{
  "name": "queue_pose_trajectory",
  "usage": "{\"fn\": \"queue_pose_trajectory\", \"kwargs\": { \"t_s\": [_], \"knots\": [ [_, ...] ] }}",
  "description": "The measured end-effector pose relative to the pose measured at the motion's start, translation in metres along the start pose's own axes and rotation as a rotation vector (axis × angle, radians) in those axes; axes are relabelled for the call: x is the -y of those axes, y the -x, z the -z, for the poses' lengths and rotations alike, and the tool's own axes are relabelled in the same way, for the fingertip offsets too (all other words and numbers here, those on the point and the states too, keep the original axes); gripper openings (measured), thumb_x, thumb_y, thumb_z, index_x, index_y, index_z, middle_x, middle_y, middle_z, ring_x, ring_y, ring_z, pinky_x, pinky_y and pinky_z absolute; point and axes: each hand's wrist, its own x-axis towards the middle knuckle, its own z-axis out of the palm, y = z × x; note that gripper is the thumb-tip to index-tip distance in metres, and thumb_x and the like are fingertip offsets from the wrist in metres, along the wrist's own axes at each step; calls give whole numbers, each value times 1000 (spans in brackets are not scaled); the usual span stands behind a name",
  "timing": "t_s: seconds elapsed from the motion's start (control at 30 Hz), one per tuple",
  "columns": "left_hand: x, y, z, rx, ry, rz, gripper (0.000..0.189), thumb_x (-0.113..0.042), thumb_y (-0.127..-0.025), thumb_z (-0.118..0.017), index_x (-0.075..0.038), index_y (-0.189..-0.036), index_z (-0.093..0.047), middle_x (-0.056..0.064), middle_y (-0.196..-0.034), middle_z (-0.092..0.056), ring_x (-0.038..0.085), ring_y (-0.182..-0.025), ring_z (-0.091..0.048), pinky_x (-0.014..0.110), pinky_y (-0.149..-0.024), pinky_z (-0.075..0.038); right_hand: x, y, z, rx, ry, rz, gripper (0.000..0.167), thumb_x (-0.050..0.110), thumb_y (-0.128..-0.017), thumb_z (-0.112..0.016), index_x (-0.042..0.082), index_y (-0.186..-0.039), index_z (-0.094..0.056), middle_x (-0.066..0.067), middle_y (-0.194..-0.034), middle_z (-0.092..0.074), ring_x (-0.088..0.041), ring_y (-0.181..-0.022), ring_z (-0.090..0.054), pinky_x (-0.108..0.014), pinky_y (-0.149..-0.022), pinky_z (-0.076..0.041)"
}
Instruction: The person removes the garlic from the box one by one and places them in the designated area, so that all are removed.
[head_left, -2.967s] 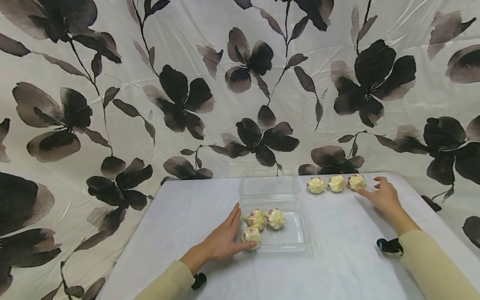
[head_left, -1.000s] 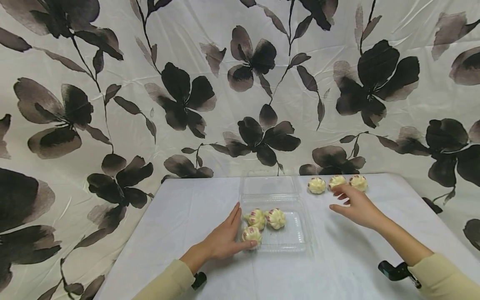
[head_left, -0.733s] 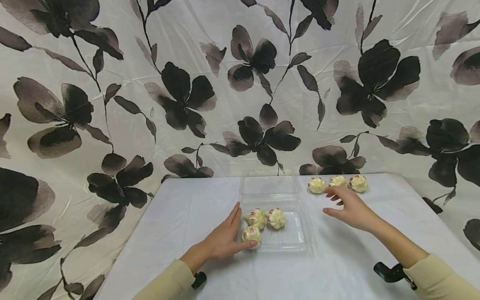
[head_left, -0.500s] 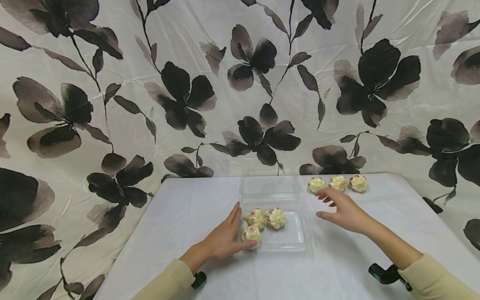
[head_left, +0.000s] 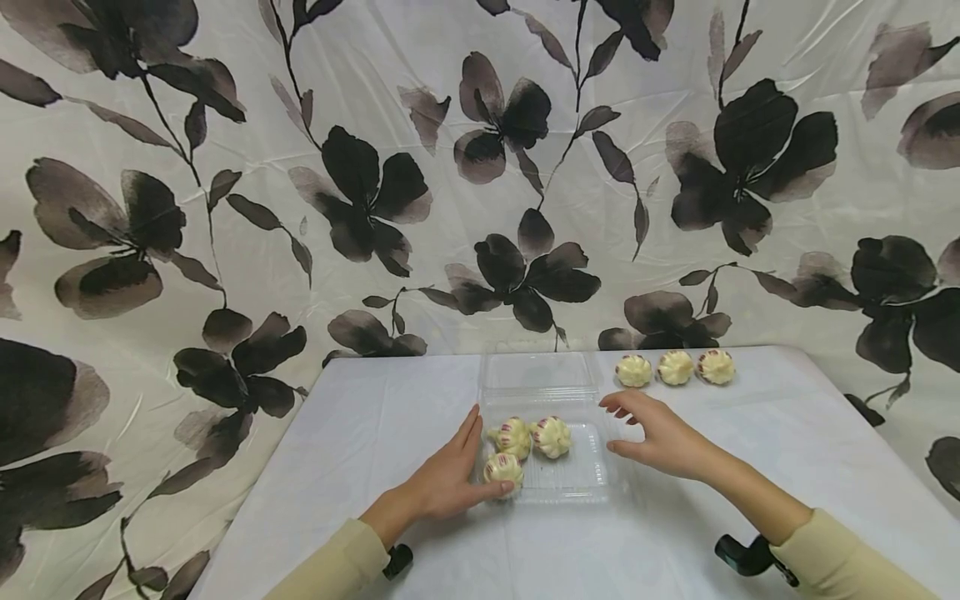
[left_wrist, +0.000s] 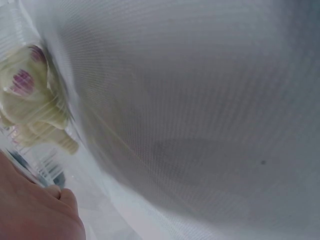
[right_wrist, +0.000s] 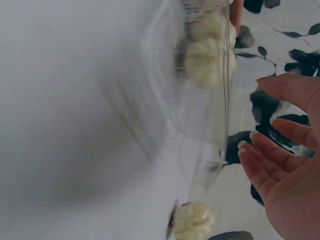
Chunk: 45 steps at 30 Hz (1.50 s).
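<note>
A clear plastic clamshell box point(head_left: 588, 467) lies on the table with its lid point(head_left: 536, 372) folded back. Grouped at its left are three cream garlic bulbs with purple streaks, one at the front point(head_left: 503, 473), one behind it point(head_left: 513, 437) and one to the right point(head_left: 552, 437). My left hand point(head_left: 442, 479) rests along the box's left side, fingers straight, thumb by the front bulb. Bare of any object, my right hand point(head_left: 663, 437) hovers at the box's right rim, fingers relaxed and apart from the thumb, as the right wrist view of this hand point(right_wrist: 292, 165) also shows.
Three more garlic bulbs stand in a row at the back right: left point(head_left: 633, 371), middle point(head_left: 676, 367) and right point(head_left: 716, 367). A white cloth covers the table point(head_left: 360, 417). Behind its far edge hangs a floral curtain point(head_left: 420, 292).
My right hand has left the rightmost back bulb and moved left and nearer, to the box's right rim. The left hand, the box and the bulbs stay in place.
</note>
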Motion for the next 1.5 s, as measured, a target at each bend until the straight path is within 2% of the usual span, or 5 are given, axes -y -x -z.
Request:
{"fn": "queue_pose_trajectory", "kwargs": {
  "t_s": [0.2, 0.53, 0.8, 1.03, 1.5],
  "knots": [
    [1, 1, -1, 6, 0, 6, 125, -87, -85, -49, -3, -164, -1, 7, -172, 9, 31, -154, -20, 47, -120, -32, 1, -4, -11, 32, 1, 44, 49, 11, -89, -80, 2, -132, -59, -11, -123, -63, -34, -109, -63, -47, -91, -55],
    [0, 1, 1, -2, 8, -2, 124, -85, -86, -51, -3, -164, 1, 12, -172, 7, 34, -154, -22, 48, -119, -33, 3, -16, -29, 70, 20, 41, 52, 15, -90, -79, 1, -135, -57, -17, -124, -62, -35, -108, -63, -47, -89, -56],
    [1, 1, -1, -8, 11, -2, 122, -83, -87, -52, -4, -164, 1, 12, -172, 7, 34, -154, -22, 49, -119, -33, 11, -26, -42, 104, 76, -2, 59, 19, -90, -80, -3, -139, -55, -17, -127, -60, -36, -115, -61, -50, -92, -54],
    [1, 1, 0, -5, 19, 2, 123, -83, -87, -53, -3, -164, -1, 9, -172, 7, 34, -153, -23, 49, -119, -33, 14, -33, -53, 80, 142, -20, 59, 20, -88, -82, -3, -137, -57, -17, -129, -61, -33, -116, -62, -51, -97, -53],
    [0, 1, -1, -5, 11, -6, 123, -83, -87, -52, -2, -164, -1, 10, -172, 7, 35, -152, -25, 49, -118, -34, 15, -50, -68, 105, 204, -99, 63, 29, -85, -84, 5, -138, -60, -10, -125, -65, -30, -112, -64, -52, -87, -56]
  ]
}}
